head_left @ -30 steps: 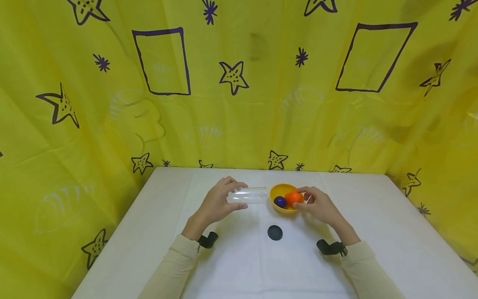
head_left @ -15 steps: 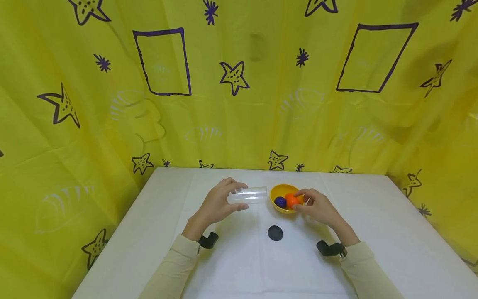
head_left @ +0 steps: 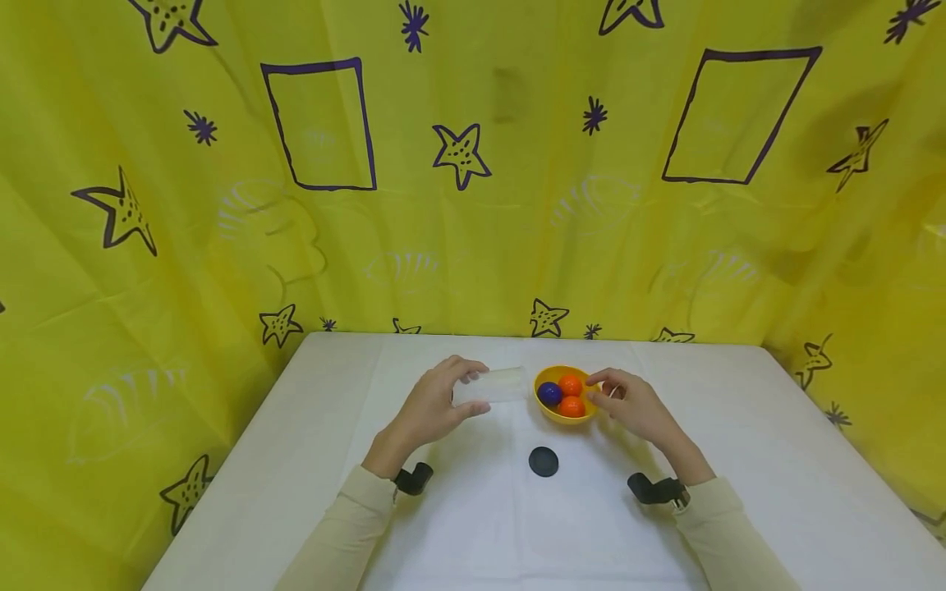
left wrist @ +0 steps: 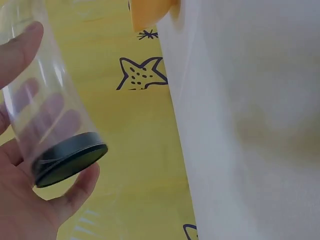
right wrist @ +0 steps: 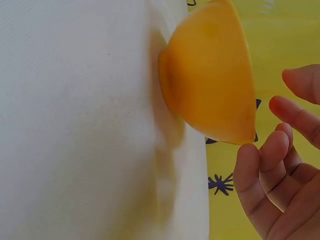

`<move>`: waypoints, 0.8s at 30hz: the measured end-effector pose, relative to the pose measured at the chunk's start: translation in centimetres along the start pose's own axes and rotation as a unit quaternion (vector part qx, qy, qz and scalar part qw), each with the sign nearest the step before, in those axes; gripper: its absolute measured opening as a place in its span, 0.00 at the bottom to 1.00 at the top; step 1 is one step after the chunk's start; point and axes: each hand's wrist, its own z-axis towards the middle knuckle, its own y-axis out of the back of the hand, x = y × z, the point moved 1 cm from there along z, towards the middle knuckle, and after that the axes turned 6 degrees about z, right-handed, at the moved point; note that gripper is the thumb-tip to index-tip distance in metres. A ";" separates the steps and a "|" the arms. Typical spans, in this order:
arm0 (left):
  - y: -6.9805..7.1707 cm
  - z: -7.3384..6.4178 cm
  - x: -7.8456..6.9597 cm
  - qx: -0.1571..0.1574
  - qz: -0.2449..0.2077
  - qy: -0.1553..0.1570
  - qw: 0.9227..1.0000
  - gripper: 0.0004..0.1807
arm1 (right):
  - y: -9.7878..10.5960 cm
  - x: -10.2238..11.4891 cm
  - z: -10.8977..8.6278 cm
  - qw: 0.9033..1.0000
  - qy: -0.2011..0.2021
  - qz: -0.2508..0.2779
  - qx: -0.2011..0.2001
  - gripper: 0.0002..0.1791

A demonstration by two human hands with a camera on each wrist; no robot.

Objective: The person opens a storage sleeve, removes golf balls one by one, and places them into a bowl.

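Note:
My left hand (head_left: 432,400) grips a clear plastic tube (head_left: 502,385), fingers on one side and thumb on the other. In the left wrist view, a black cap (left wrist: 70,159) closes the tube's palm-side end, and no ball shows inside. The tube's other end points at a yellow bowl (head_left: 553,417) standing on the table. Inside the bowl sit a dark purple ball (head_left: 549,394) and two orange balls (head_left: 572,407). My right hand (head_left: 636,408) is at the bowl's right rim, its fingers spread and holding nothing. In the right wrist view, its fingertips (right wrist: 247,155) are right at the rim.
A round black lid (head_left: 544,461) lies flat on the white-covered table (head_left: 473,517), in front of the bowl. Behind the table hangs a yellow curtain (head_left: 414,222) with drawn stars and frames. Each wrist wears a small black camera (head_left: 415,478).
My right fingers have let go of an orange ball in the bowl and drawn back slightly to the rim. The balls have shifted, and both orange ones now show. The left hand keeps its grip.

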 end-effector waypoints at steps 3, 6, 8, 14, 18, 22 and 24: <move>-0.2 0.0 0.0 0.006 -0.006 0.007 1.000 0.29 | 0.3 0.2 0.0 1.000 0.004 -0.001 -0.002 0.16; -0.7 -0.1 0.0 0.021 -0.018 0.019 0.999 0.29 | 0.8 0.2 -0.1 1.000 0.005 -0.001 -0.005 0.17; -1.0 -0.1 0.0 0.036 -0.028 0.026 0.999 0.28 | 1.2 0.2 -0.1 1.000 0.003 0.000 -0.005 0.17; -2.3 -0.2 0.2 0.068 -0.039 0.049 0.996 0.28 | 2.4 -0.2 -0.3 1.000 -0.005 0.017 0.014 0.19; -2.9 -0.3 0.4 0.072 -0.056 0.063 0.994 0.27 | 2.7 -0.1 -0.5 0.999 0.000 0.032 0.028 0.21; -3.3 -0.3 0.5 0.080 -0.074 0.081 0.991 0.26 | 2.8 0.1 -0.6 0.999 0.002 0.039 0.036 0.20; -3.5 -0.3 0.6 0.083 -0.079 0.083 0.990 0.25 | 2.9 0.2 -0.6 0.999 0.003 0.039 0.038 0.20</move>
